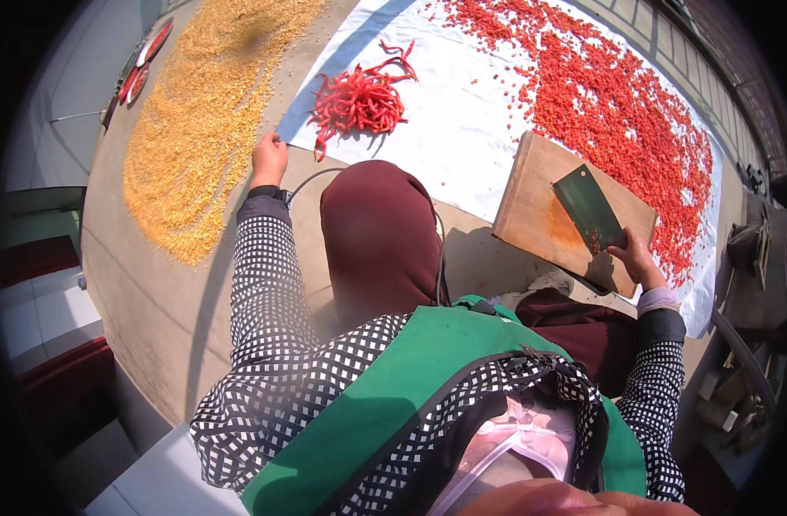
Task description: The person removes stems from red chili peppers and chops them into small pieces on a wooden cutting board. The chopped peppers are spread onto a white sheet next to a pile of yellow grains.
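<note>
My left hand (270, 158) is at the near left corner of a white sheet (454, 129), its fingers closed on the edge there. A pile of long red chili peppers (361, 102) lies on the sheet close by. On the right, my right hand (635, 255) grips the near end of a dark cleaver (588, 205), whose blade lies over a wooden cutting board (529, 193); its handle is hidden by the hand. A few red bits stick to the blade. Chopped red chili (599, 103) is spread over the sheet beyond and beside the board.
Yellow grain (200, 135), apparently corn, covers the concrete floor (316, 174) at the left. Red and white trays (135, 80) stand at the far left. A railing (696, 71) runs along the far right. My knees in dark red trousers are before me.
</note>
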The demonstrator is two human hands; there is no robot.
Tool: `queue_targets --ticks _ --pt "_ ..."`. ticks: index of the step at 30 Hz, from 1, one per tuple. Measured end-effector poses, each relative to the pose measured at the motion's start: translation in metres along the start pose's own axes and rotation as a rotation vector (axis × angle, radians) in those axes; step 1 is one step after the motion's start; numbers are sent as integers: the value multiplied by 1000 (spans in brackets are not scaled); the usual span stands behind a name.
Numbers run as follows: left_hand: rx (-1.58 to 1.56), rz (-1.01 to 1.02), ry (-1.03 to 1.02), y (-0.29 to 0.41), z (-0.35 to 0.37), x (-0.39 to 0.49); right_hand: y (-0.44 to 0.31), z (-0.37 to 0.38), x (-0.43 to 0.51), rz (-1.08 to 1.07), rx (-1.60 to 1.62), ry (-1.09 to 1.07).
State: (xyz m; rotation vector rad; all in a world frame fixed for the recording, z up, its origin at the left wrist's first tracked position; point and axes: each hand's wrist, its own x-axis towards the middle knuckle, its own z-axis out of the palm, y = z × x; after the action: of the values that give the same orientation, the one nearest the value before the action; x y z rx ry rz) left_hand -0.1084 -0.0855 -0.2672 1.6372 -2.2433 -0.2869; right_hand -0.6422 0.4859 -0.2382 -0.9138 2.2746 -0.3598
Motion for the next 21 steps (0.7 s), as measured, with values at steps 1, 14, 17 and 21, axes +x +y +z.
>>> queue_targets --ticks 1,14,17,21 --pt "1 32 -23 5 20 1 6 1 -1 -30 -137 31" --pt "-48 -224 -308 60 221 63 18 25 5 63 -322 45" --pt "-173 -392 -229 61 261 78 12 26 6 130 -357 43" --pt "-95 -375 -249 63 296 76 10 26 8 209 -314 31"
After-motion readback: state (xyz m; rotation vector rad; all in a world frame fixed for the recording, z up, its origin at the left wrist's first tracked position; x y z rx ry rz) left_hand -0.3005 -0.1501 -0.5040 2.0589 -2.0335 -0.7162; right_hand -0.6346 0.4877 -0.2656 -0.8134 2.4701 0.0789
